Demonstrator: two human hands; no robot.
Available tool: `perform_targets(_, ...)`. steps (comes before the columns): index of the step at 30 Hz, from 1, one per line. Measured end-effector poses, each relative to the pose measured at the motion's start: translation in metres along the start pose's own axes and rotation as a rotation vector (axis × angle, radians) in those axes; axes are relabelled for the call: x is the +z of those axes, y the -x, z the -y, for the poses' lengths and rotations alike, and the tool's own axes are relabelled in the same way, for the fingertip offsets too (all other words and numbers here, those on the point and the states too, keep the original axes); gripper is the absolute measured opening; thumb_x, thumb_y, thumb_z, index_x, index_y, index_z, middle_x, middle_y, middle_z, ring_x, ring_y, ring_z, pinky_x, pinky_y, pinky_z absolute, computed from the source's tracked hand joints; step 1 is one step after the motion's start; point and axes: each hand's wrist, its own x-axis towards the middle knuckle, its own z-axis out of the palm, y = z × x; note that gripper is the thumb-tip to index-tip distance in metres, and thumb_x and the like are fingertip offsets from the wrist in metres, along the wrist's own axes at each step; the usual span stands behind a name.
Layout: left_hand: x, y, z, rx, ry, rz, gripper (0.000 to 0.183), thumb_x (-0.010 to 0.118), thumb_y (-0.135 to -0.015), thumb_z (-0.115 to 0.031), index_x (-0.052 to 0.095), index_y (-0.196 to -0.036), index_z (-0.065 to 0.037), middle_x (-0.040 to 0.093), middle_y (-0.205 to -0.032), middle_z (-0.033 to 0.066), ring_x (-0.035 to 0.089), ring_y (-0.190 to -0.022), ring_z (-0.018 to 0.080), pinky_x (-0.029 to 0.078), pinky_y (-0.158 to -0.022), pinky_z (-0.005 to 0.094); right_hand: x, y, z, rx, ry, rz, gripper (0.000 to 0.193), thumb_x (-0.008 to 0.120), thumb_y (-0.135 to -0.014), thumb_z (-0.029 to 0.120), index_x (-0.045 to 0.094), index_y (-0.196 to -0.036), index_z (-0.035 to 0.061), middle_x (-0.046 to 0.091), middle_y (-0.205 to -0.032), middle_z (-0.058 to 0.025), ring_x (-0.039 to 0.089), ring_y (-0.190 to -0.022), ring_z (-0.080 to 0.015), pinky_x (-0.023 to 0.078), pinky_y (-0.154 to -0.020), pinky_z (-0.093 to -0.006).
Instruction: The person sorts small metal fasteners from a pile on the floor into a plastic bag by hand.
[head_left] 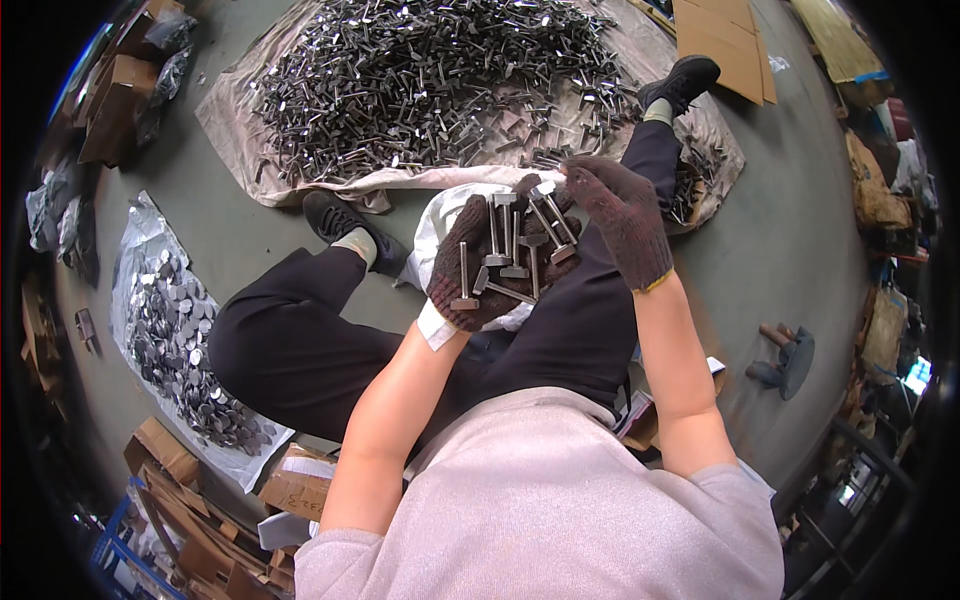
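My left hand (468, 240), in a dark knitted work glove with a brown-red tint, is turned palm up in front of me. It cradles several steel T-head bolts (515, 240), lying at mixed angles across the palm and fingers. Just to the right is my right hand (628, 215), in a matching glove with a yellow cuff edge. Its fingers are pressed together and bent toward the bolts; the back of the hand hides whatever is in them. A white bag or cloth (432, 235) lies beneath the left hand, between my legs.
A large heap of loose bolts (430, 85) covers a pale cloth sheet (232, 110) ahead. Flat metal discs (185, 320) lie on plastic sheeting at left. A small stool (793, 362) stands at right. Cardboard (718, 45) and boxes (125, 100) sit around the edges.
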Motion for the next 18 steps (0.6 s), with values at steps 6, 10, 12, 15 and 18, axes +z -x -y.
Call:
perform_targets(6,-0.002,0.002,0.002,-0.02,-0.069,-0.087,0.055,0.039,-0.101,-0.05,0.046,-0.144,-0.017,0.052,-0.141,0.0093,0.049,-0.129,0.0275,0.036,-0.11,0.0492,0.004,-0.015,-0.009,0.029,0.204,0.256,0.032,0.069,-0.087,0.031,0.073,-0.091,-0.0005,0.067,-0.077,-0.0065,0.059,-0.075,-0.0095,0.048,-0.07,-0.0282)
perform_targets(10,-0.01,0.002,0.001,-0.016,-0.168,-0.114,0.055,0.038,-0.1,-0.053,0.05,-0.141,-0.018,0.058,-0.137,0.0021,0.055,-0.123,0.0179,0.041,-0.106,0.0418,0.012,-0.015,-0.006,0.048,0.443,0.203,0.035,0.068,-0.087,0.034,0.071,-0.095,0.0,0.069,-0.087,-0.011,0.065,-0.083,-0.0186,0.051,-0.077,-0.0323)
perform_targets(12,-0.017,-0.003,-0.004,0.027,-0.103,-0.022,0.056,0.04,-0.101,-0.051,0.047,-0.143,-0.015,0.056,-0.137,0.0062,0.055,-0.123,0.0226,0.042,-0.106,0.0448,0.017,-0.012,-0.018,-0.157,0.562,0.011,0.037,0.065,-0.089,0.034,0.068,-0.103,0.0002,0.068,-0.095,-0.0133,0.065,-0.089,-0.0244,0.051,-0.082,-0.0356)
perform_targets(15,-0.032,-0.008,-0.016,0.1,-0.015,0.114,0.059,0.043,-0.101,-0.048,0.041,-0.146,-0.01,0.053,-0.139,0.0124,0.055,-0.123,0.0295,0.043,-0.107,0.0493,0.036,-0.008,-0.021,-0.469,0.82,-0.278,0.039,0.06,-0.093,0.03,0.059,-0.119,0.0008,0.066,-0.107,-0.0164,0.066,-0.099,-0.03,0.051,-0.088,-0.0382)
perform_targets(18,-0.026,-0.025,-0.014,0.272,-0.374,-0.119,0.054,0.043,-0.102,-0.045,0.045,-0.142,-0.008,0.056,-0.134,0.0116,0.057,-0.119,0.0285,0.045,-0.104,0.0434,0.075,-0.026,-0.074,-0.373,0.631,-0.383,0.045,0.058,-0.096,0.029,0.049,-0.132,0.0029,0.06,-0.121,-0.0191,0.062,-0.109,-0.0322,0.051,-0.089,-0.0393)
